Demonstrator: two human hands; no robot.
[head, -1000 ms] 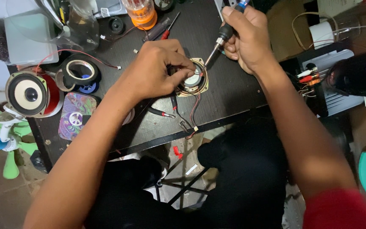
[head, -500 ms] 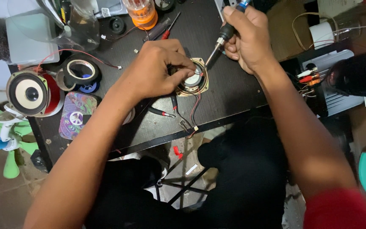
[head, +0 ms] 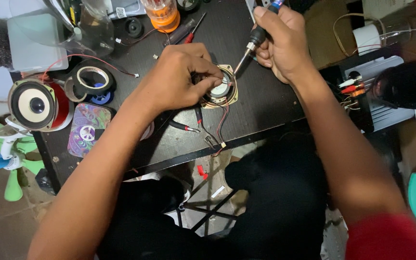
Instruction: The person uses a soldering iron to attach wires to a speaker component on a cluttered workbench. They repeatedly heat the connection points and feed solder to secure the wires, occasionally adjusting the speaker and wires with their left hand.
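right hand (head: 285, 41) grips soldering iron (head: 251, 43)

The single head camera looks steeply down from close above the dark table (head: 266, 110), with both forearms coming up from the bottom edge and the floor visible at left.

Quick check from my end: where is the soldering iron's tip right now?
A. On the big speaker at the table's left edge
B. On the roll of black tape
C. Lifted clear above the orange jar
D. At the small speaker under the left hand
D: the right hand holds the soldering iron angled down, its tip at the small speaker that the left hand pinches.
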